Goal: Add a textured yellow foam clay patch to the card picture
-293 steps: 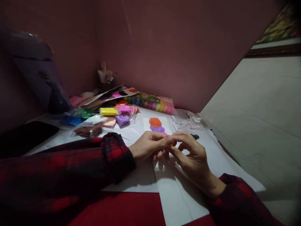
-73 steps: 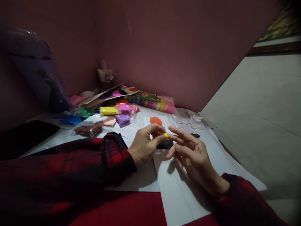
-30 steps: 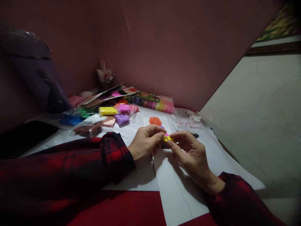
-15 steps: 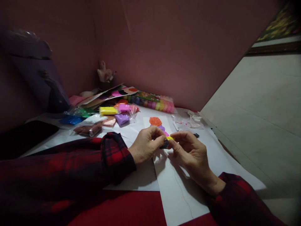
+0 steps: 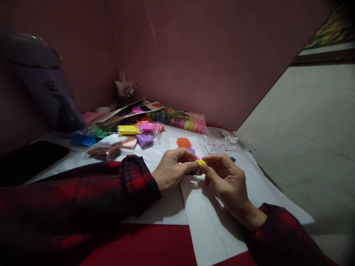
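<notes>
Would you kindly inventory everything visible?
Clay lump: one, yellow, centre
Decorated card: one, white, behind lump
Clay packets: several, multicoloured, left
Long pack: one, multicoloured, back
Artwork sheets: several, multicoloured, back
Paper sheets: several, white, centre
Plastic: count unclear, transparent, right
Small object: one, black, right
Holder: one, dark, back
Container: one, purple, left
Flat object: one, black, left
Surface: one, red, front
Framed picture: one, green, upper right
Walls: several, pink or white, background
Hands: two, bare, holding lump
Sleeves: two, red plaid, front

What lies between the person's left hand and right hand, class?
In the head view, a small yellow piece lies between the left hand and the right hand, pinched by both.
</notes>
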{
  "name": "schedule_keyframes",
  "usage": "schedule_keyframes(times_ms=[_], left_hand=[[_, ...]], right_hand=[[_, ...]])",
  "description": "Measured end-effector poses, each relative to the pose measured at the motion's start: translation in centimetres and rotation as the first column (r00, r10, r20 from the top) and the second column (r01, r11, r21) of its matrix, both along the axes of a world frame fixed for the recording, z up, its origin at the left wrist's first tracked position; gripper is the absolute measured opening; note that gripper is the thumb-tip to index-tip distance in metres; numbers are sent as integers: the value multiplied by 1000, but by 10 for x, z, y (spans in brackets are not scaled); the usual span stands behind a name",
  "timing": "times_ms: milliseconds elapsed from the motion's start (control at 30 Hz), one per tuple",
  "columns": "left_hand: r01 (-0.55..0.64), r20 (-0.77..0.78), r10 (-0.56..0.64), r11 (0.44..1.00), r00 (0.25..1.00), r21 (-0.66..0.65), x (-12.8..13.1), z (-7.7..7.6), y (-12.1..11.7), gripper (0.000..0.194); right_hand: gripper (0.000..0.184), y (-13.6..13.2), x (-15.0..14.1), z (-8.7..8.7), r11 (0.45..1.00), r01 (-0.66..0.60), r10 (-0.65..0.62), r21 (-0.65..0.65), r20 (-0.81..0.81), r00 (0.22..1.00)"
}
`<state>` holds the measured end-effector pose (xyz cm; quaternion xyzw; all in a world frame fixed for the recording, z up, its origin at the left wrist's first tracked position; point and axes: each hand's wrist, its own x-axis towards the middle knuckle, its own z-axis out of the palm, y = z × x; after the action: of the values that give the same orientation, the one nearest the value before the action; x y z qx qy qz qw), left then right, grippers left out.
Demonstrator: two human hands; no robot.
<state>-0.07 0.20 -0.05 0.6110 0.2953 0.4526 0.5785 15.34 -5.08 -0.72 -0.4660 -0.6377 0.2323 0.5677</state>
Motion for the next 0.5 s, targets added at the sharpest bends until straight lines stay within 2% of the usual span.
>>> schedule_keyframes(times_ms=[133,233,333,500], left_hand=[[-3,-29,6,995,1000,95,0,-1,0,11],[4,44,-7,998,999,67,0,-2,0,12],[-35,86,34,999,996,12,-1,-1,1,16],[-10,68,11,1000,998,-22,-2,-2,3,22]], right_hand=[[10,-1,-1,1,1000,3,-3,-12,-6,1000],[13,1,0,2,999,22,-25,-46,-71,997],[17,5,-1,2,996,36,-49,-87,-150,988],[16,5,-2,4,996,-37,23,-82,-166,986]])
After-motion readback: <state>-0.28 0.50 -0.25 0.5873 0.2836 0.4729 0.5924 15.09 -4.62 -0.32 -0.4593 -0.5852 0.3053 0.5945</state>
